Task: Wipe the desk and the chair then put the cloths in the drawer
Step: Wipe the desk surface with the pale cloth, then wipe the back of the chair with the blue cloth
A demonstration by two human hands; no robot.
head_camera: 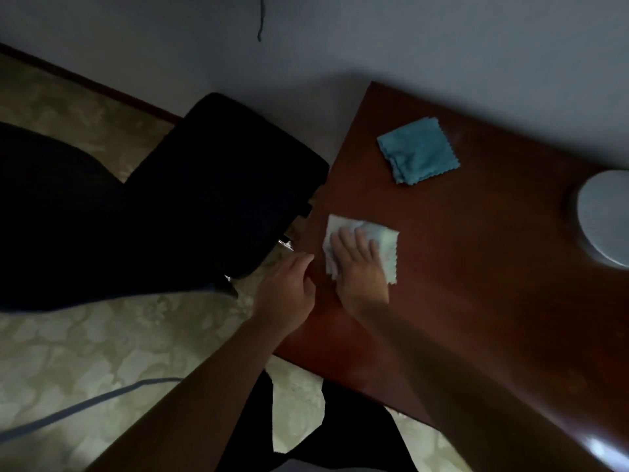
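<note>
Two bare forearms reach forward from the bottom of the view over dark trouser legs. Right hand [357, 264] lies palm-down on a white scallop-edged cloth [386, 245], fingers straight and spread, pressing it flat to the reddish-brown polished wooden desk [459, 267] near the desk's left edge. Left hand [289, 291] sits at that same edge, just beside the white cloth; fingers loosely curled, holding nothing that shows. Whether it touches the wood cannot be told.

Farther back on the desk, well apart from the white one, a folded teal scallop-edged cloth [418, 151] lies flat. Pale round disc-shaped object [602, 219] at the desk's right side, partly cut off.

Left of the desk: black office chair [218, 185], very dark, detail lost. Pale patterned floor [85, 352] beneath; grey wall [340, 35] behind.
</note>
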